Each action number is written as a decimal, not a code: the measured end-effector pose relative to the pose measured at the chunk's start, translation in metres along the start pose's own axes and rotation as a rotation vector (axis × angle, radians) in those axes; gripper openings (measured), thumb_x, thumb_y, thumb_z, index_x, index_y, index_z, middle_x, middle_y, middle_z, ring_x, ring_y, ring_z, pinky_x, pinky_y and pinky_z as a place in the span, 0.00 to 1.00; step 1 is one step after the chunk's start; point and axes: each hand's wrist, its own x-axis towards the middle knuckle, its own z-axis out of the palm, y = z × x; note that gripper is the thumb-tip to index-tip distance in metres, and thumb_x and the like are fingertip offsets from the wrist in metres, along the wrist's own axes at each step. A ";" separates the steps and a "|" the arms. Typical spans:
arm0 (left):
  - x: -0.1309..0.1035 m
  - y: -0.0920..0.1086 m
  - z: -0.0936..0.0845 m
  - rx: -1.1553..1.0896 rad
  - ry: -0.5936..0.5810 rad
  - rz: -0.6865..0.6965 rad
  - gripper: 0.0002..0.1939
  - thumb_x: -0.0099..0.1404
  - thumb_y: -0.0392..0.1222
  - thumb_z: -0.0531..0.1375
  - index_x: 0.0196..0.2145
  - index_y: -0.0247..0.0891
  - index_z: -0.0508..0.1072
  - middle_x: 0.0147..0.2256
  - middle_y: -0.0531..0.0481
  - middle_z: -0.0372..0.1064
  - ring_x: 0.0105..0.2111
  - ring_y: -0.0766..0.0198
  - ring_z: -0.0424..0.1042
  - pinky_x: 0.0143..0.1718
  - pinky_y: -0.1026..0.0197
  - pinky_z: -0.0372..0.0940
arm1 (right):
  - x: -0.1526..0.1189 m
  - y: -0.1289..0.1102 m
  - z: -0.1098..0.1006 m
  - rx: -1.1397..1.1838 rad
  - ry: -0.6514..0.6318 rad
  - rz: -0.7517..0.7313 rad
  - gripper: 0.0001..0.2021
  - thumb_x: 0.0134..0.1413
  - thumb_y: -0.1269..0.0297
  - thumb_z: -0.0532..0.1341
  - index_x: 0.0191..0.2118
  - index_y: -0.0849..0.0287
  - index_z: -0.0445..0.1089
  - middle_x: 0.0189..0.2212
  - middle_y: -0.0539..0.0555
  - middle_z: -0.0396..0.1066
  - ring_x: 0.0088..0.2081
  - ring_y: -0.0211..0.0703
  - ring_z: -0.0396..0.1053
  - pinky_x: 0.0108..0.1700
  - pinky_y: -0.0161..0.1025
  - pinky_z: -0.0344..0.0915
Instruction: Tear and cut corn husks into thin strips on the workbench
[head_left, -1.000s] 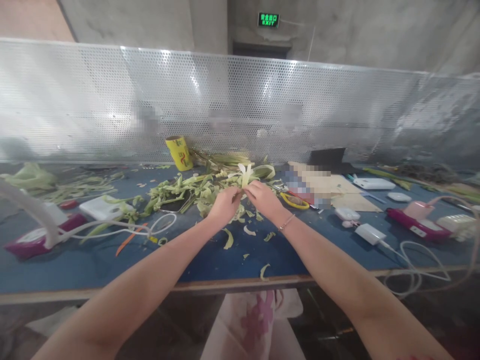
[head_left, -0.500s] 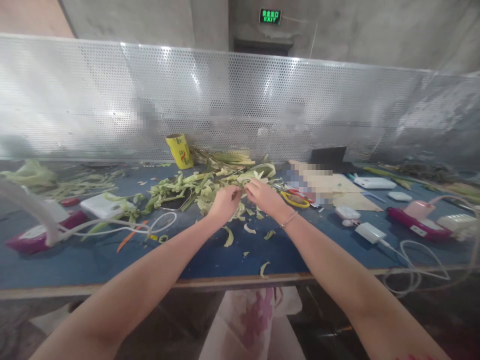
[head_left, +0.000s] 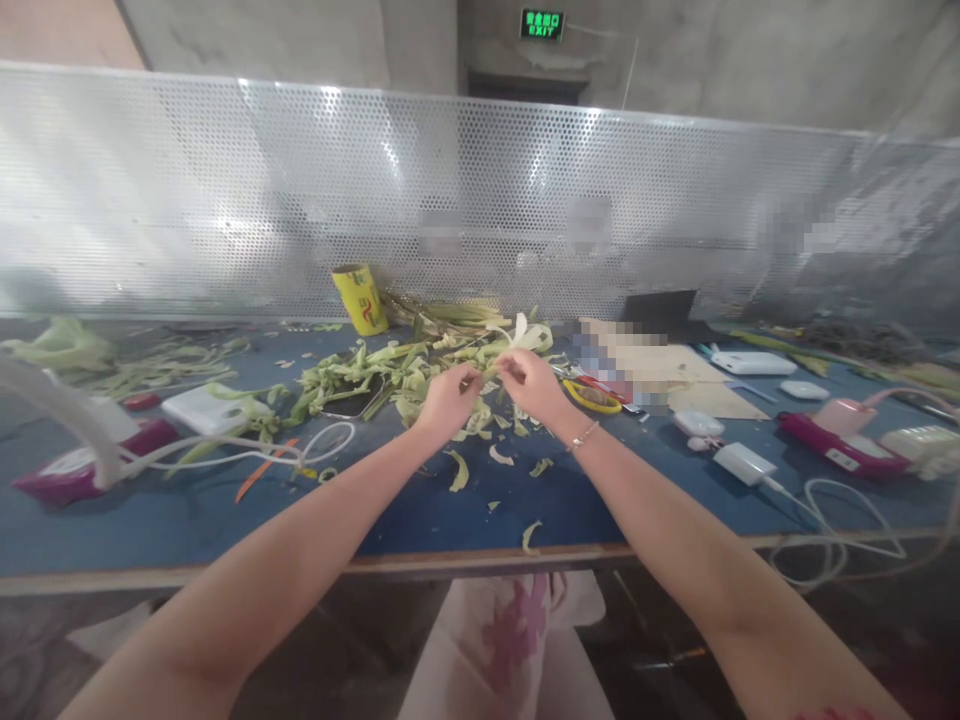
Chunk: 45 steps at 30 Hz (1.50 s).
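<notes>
My left hand (head_left: 448, 402) is closed, thumb and fingertips pinched together over the middle of the table; what lies in the pinch is too small to make out. Close beside it, my right hand (head_left: 531, 384) is closed too, fingers bent around the lower part of a pale flower-like leaf piece (head_left: 520, 332). Its whitish pointed tips spread out behind the knuckles. Around both hands lies a heap of pale green leaves and stalks (head_left: 360, 372). Curled leaf scraps (head_left: 457, 472) are scattered nearer me. Yellow-handled scissors (head_left: 592, 398) rest right of my right hand.
A yellow cardboard tube (head_left: 361, 302) stands behind the heap, before a perforated metal screen (head_left: 450, 180). Purple power strips (head_left: 840, 445) with cables lie at both sides. On the right are brown paper sheets (head_left: 679, 368) and a white charger (head_left: 744, 464).
My hands have drawn slightly apart, the right one a little to the right. The pale leaf tips behind it now point up higher.
</notes>
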 end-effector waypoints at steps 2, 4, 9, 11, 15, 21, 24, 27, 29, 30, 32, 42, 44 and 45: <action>0.000 0.001 0.001 -0.101 -0.018 -0.063 0.08 0.56 0.41 0.55 0.26 0.36 0.71 0.23 0.52 0.67 0.24 0.68 0.62 0.27 0.65 0.57 | 0.000 0.000 -0.001 0.024 -0.009 0.021 0.09 0.48 0.72 0.53 0.36 0.60 0.66 0.33 0.54 0.68 0.29 0.39 0.66 0.34 0.38 0.63; 0.000 0.002 0.001 -0.257 -0.042 -0.169 0.07 0.55 0.41 0.56 0.24 0.35 0.71 0.19 0.54 0.62 0.20 0.71 0.57 0.22 0.67 0.54 | 0.000 0.001 -0.002 0.018 -0.006 0.003 0.08 0.48 0.72 0.53 0.35 0.60 0.65 0.33 0.54 0.67 0.29 0.39 0.65 0.33 0.38 0.63; 0.001 0.006 0.001 -0.746 -0.124 -0.462 0.06 0.53 0.39 0.61 0.25 0.34 0.69 0.20 0.54 0.62 0.15 0.77 0.48 0.14 0.70 0.41 | 0.001 0.005 -0.005 -0.052 -0.050 -0.119 0.07 0.50 0.74 0.52 0.32 0.60 0.66 0.33 0.54 0.67 0.32 0.39 0.64 0.34 0.36 0.61; 0.002 0.007 0.000 -0.888 -0.132 -0.526 0.06 0.51 0.37 0.62 0.26 0.33 0.68 0.25 0.52 0.66 0.15 0.78 0.50 0.12 0.72 0.40 | 0.001 0.005 -0.006 -0.075 -0.084 -0.151 0.06 0.51 0.74 0.53 0.32 0.60 0.66 0.34 0.54 0.68 0.33 0.39 0.64 0.35 0.36 0.61; 0.003 0.008 -0.001 -0.999 -0.111 -0.619 0.05 0.52 0.34 0.62 0.27 0.32 0.68 0.26 0.51 0.67 0.15 0.78 0.54 0.11 0.73 0.45 | -0.001 0.004 -0.003 -0.124 -0.143 -0.197 0.03 0.53 0.70 0.56 0.34 0.60 0.67 0.32 0.54 0.69 0.35 0.40 0.65 0.38 0.37 0.61; 0.004 0.007 -0.002 -1.094 -0.088 -0.640 0.06 0.52 0.32 0.62 0.28 0.33 0.66 0.22 0.55 0.61 0.14 0.78 0.55 0.10 0.75 0.46 | -0.003 -0.001 0.008 -0.095 -0.128 -0.134 0.07 0.56 0.64 0.56 0.29 0.60 0.66 0.27 0.51 0.67 0.29 0.37 0.63 0.34 0.34 0.59; 0.004 0.006 -0.002 -1.124 -0.084 -0.619 0.08 0.51 0.33 0.64 0.27 0.34 0.66 0.20 0.57 0.58 0.14 0.78 0.55 0.10 0.76 0.46 | -0.004 -0.003 0.009 -0.067 -0.106 -0.076 0.07 0.56 0.65 0.55 0.29 0.59 0.65 0.24 0.49 0.66 0.27 0.36 0.62 0.32 0.34 0.58; 0.004 0.006 -0.001 -1.114 -0.090 -0.607 0.10 0.49 0.35 0.65 0.26 0.34 0.66 0.22 0.57 0.60 0.14 0.79 0.55 0.10 0.76 0.46 | -0.004 -0.005 0.008 -0.029 -0.087 -0.005 0.05 0.55 0.63 0.54 0.30 0.58 0.63 0.21 0.47 0.64 0.23 0.35 0.60 0.29 0.33 0.56; 0.003 0.008 -0.001 -1.095 -0.095 -0.600 0.10 0.49 0.35 0.65 0.26 0.34 0.66 0.23 0.56 0.62 0.14 0.79 0.54 0.10 0.76 0.46 | -0.005 -0.005 0.008 -0.013 -0.076 0.015 0.05 0.55 0.62 0.54 0.31 0.57 0.61 0.19 0.45 0.61 0.22 0.35 0.59 0.27 0.33 0.55; 0.003 0.008 -0.001 -1.084 -0.096 -0.594 0.10 0.49 0.36 0.65 0.26 0.34 0.66 0.23 0.55 0.62 0.14 0.80 0.54 0.10 0.76 0.46 | -0.005 -0.005 0.008 -0.012 -0.073 0.017 0.05 0.55 0.62 0.54 0.31 0.57 0.61 0.19 0.44 0.60 0.21 0.35 0.58 0.27 0.33 0.55; 0.003 0.009 0.000 -1.057 -0.095 -0.580 0.11 0.48 0.36 0.66 0.26 0.33 0.66 0.23 0.56 0.62 0.14 0.80 0.53 0.10 0.75 0.45 | -0.005 -0.005 0.008 -0.014 -0.064 0.016 0.05 0.55 0.62 0.53 0.31 0.57 0.61 0.17 0.44 0.57 0.20 0.34 0.56 0.26 0.33 0.54; 0.000 0.006 0.005 -0.917 -0.144 -0.488 0.14 0.45 0.44 0.68 0.27 0.34 0.70 0.24 0.54 0.66 0.16 0.79 0.55 0.14 0.73 0.49 | -0.004 -0.002 0.006 0.013 0.052 0.009 0.04 0.53 0.64 0.55 0.32 0.58 0.64 0.21 0.47 0.63 0.23 0.36 0.61 0.30 0.34 0.58; -0.001 0.008 0.004 -0.909 -0.147 -0.513 0.13 0.46 0.43 0.67 0.28 0.35 0.69 0.25 0.54 0.69 0.17 0.78 0.57 0.16 0.72 0.53 | -0.003 -0.003 0.005 -0.002 0.084 -0.038 0.04 0.53 0.66 0.55 0.30 0.58 0.65 0.26 0.50 0.67 0.29 0.38 0.64 0.33 0.35 0.60; -0.001 0.009 0.003 -0.914 -0.151 -0.531 0.12 0.47 0.41 0.67 0.28 0.35 0.69 0.26 0.53 0.69 0.17 0.77 0.58 0.16 0.72 0.54 | -0.002 -0.004 0.005 -0.019 0.097 -0.055 0.05 0.53 0.66 0.55 0.29 0.58 0.66 0.27 0.52 0.67 0.30 0.39 0.65 0.34 0.36 0.61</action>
